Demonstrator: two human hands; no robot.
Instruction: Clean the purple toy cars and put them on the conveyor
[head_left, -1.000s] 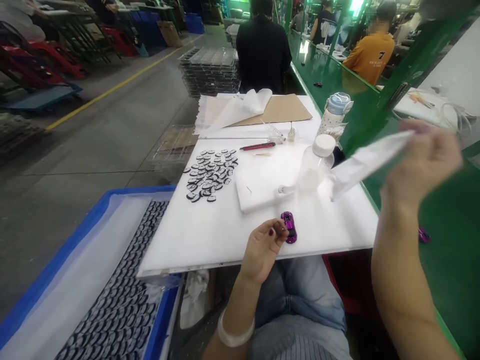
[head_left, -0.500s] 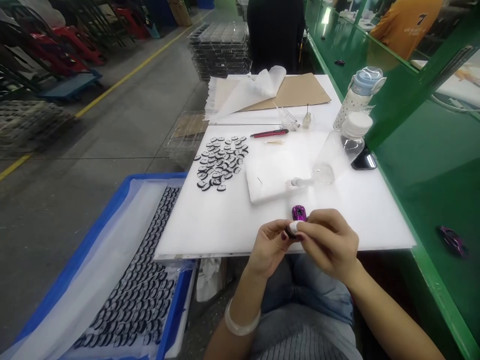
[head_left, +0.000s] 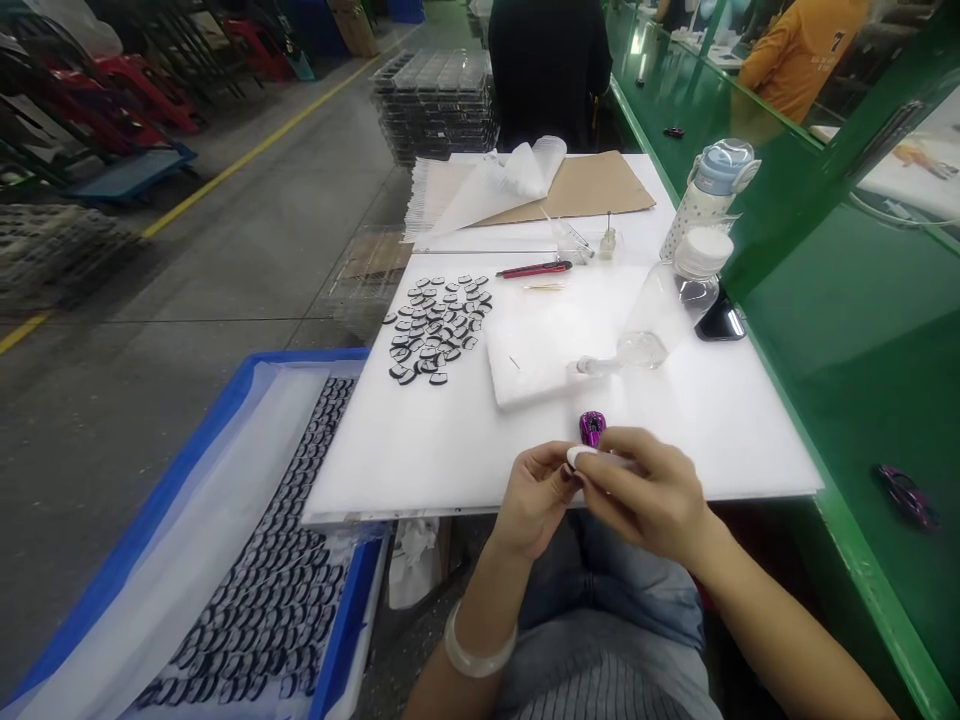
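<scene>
Both my hands meet above the front edge of the white work surface [head_left: 420,470]. My left hand [head_left: 531,500] is closed in a pinch on a small dark part, mostly covered by the fingers. My right hand [head_left: 649,490] is closed against it, with a white cover [head_left: 580,456] on one fingertip. Something pale shows between the right fingers, but its kind cannot be made out. Just beyond the fingers lies a purple toy car [head_left: 592,427]. A white foam pad [head_left: 532,375] sits farther back, and to its left are several small black-and-white parts [head_left: 439,325] in a loose heap.
On the right stand a clear bottle [head_left: 699,270], a dotted water bottle [head_left: 709,190] and a phone [head_left: 721,318]. A red cutter knife [head_left: 534,269] lies behind the pad. At left is a blue tray [head_left: 247,375] of parts. Another purple car [head_left: 906,495] rests on the green conveyor [head_left: 847,330].
My right hand has shifted slightly left and its fingers have turned over the part. The dark part is less visible now. The whole view has shifted a little.
</scene>
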